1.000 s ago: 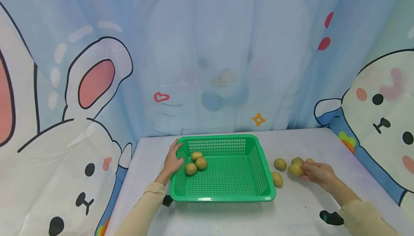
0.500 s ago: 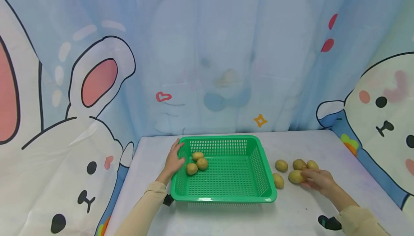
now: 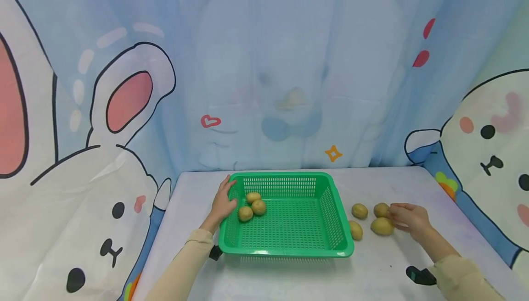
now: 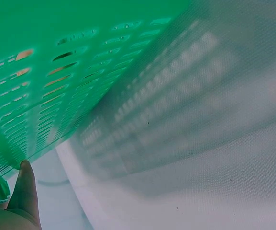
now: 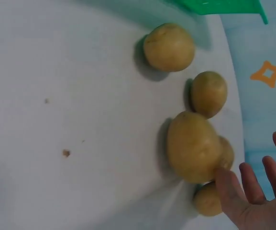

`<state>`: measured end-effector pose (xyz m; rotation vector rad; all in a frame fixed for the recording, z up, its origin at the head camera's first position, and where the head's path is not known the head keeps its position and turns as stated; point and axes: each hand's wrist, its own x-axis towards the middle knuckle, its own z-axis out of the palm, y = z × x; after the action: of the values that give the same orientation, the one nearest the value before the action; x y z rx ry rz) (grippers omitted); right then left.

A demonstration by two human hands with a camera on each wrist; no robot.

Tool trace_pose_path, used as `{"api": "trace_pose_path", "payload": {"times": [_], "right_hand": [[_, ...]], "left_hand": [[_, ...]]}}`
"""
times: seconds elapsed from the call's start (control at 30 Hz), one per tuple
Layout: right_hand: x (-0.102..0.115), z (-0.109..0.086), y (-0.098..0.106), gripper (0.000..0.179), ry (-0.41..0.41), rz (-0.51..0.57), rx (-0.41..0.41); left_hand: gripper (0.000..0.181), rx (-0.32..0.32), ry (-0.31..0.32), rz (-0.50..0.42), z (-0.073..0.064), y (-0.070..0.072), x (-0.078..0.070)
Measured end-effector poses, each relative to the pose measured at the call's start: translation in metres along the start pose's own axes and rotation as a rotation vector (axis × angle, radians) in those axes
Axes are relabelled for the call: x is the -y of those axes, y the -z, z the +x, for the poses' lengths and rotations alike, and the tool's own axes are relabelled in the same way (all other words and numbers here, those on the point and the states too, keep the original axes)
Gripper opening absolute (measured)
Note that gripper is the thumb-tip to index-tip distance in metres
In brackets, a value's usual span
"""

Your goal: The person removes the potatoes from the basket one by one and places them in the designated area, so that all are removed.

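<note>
My left hand (image 3: 221,205) grips the left rim of a green plastic basket (image 3: 285,253), its thumb over the edge; in the left wrist view a finger (image 4: 25,191) shows against the perforated wall. Three potatoes (image 3: 259,207) lie together at the basket's left inside. My right hand (image 3: 410,219) is over the potatoes right of the basket, its fingers spread in the right wrist view. Closest to those fingers are a large potato (image 5: 193,146) and a smaller potato (image 5: 207,200); the head view hides the smaller one behind the hand.
Another potato (image 3: 355,230) lies beside the basket's right wall, and one potato (image 3: 359,211) is behind it. Small brown crumbs (image 5: 66,153) dot the white tabletop (image 3: 289,280). A blue cartoon curtain (image 3: 285,62) hangs behind the table.
My right hand has let go of the large potato, which now lies on the table, and has shifted slightly up and right. My left hand keeps its hold on the basket.
</note>
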<state>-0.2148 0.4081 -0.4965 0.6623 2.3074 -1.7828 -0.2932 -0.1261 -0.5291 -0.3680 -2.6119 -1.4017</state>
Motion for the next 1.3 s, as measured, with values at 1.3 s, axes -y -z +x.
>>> {"api": "trace_pose_path", "payload": {"times": [1.3], "right_hand": [[0.094,-0.011,-0.295,0.039,0.155,0.048,0.257]], "left_hand": [[0.071,-0.010,0.000,0.016,0.002,0.000,0.002]]}}
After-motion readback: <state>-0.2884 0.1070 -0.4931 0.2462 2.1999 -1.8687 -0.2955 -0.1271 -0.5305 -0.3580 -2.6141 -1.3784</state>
